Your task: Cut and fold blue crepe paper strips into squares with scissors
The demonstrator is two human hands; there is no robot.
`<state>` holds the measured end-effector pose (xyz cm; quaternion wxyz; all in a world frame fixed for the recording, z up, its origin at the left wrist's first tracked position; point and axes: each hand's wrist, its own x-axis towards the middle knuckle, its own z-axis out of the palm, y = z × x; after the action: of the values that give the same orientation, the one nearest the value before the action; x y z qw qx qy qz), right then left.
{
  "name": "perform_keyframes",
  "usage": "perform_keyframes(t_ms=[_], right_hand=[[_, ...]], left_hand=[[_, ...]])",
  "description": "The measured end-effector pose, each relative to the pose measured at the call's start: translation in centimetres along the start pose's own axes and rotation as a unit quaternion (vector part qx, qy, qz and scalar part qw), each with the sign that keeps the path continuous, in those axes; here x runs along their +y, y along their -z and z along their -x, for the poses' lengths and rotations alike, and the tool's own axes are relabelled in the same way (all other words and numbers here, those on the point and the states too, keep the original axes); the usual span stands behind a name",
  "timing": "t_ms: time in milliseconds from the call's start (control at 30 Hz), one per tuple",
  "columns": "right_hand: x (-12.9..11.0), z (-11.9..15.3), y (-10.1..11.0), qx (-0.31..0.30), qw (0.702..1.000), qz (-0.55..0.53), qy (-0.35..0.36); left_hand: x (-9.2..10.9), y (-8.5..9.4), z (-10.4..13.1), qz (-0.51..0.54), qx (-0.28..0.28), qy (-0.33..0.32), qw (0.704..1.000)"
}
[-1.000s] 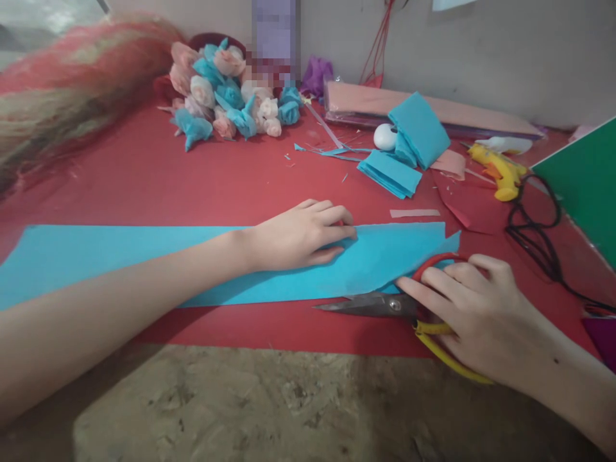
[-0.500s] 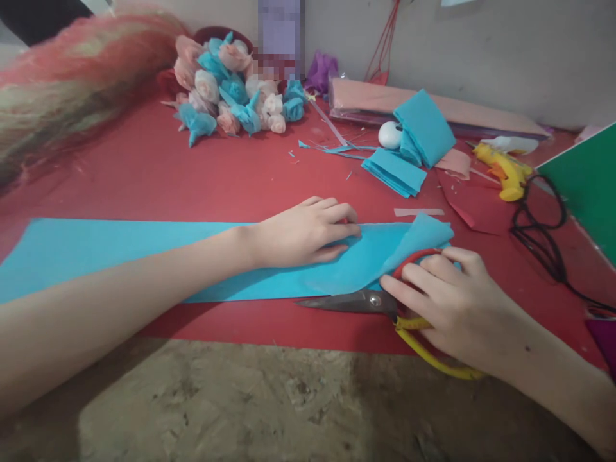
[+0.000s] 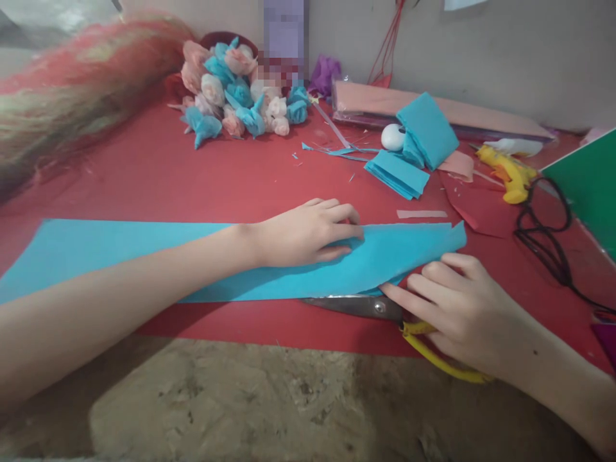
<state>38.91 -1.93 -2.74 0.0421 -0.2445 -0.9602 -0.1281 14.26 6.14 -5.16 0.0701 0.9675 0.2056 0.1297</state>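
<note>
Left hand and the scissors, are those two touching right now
Apart. The head view shows it: a band of blue paper is visible between the left hand and the blades of the scissors.

Right hand (image 3: pixel 455 305) with scissors (image 3: pixel 366 306), blue paper (image 3: pixel 308 280)

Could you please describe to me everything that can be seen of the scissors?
The scissors have dark, metallic-looking blades, a round, shiny pivot and a yellow handle. The other handle is not clearly visible behind the fingers. The right hand holds them at the handle end. They point towards the picture's left, along the near edge of the blue sheet, above the front part of the red table surface. I cannot tell whether the blades are fully closed.
</note>
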Motion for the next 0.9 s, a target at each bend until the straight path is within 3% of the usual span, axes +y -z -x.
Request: perform_keyframes(t_ms=[333,633,900], right_hand=[[1.1,2.5,0.0,-0.014,0.998,-0.041,-0.045],[3.4,6.9,0.1,-0.036,0.998,-0.007,-0.040],[2.4,7.1,0.4,-0.055,0.992,0.001,-0.115]], left_hand=[[0.0,1.7,0.1,0.113,-0.018,0.005,0.993],[0.4,1.1,0.1,0.088,-0.007,0.000,0.996],[0.8,0.0,0.0,0.062,0.049,0.046,0.996]])
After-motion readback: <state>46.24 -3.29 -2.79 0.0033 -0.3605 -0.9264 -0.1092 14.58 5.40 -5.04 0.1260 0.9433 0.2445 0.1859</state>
